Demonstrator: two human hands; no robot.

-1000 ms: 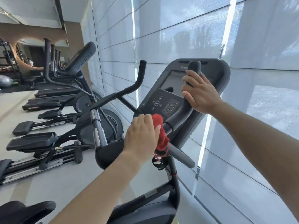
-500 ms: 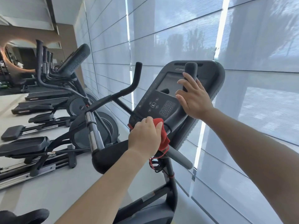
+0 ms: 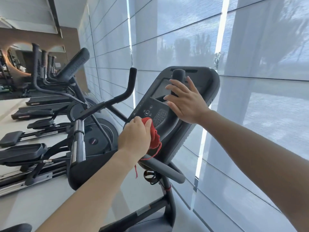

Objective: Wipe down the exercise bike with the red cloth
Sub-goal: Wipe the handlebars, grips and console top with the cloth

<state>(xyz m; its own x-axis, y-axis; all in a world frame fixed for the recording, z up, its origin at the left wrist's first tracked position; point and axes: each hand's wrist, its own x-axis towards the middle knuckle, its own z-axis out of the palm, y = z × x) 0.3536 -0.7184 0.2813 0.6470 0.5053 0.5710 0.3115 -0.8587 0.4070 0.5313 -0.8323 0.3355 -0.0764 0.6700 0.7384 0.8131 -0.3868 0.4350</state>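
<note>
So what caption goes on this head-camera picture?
Left hand presses red cloth on bike console; right hand open by the handlebar.

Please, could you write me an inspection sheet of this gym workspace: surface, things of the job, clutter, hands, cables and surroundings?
Surface: dark grey plastic console of the exercise bike, with a keypad; pale grey floor below.
Job's things: crumpled red cloth pressed on the console's lower left edge; a loose red thread hangs from it.
Clutter: nothing seen.
Hands: left hand grips the cloth; right hand, fingers straight, rests against the black foam handlebar grip.
Cables: looped dark and red strap or cable under the console; cannot tell which.
Surroundings: black elliptical trainers in a row on the left; translucent window blinds behind.
</note>
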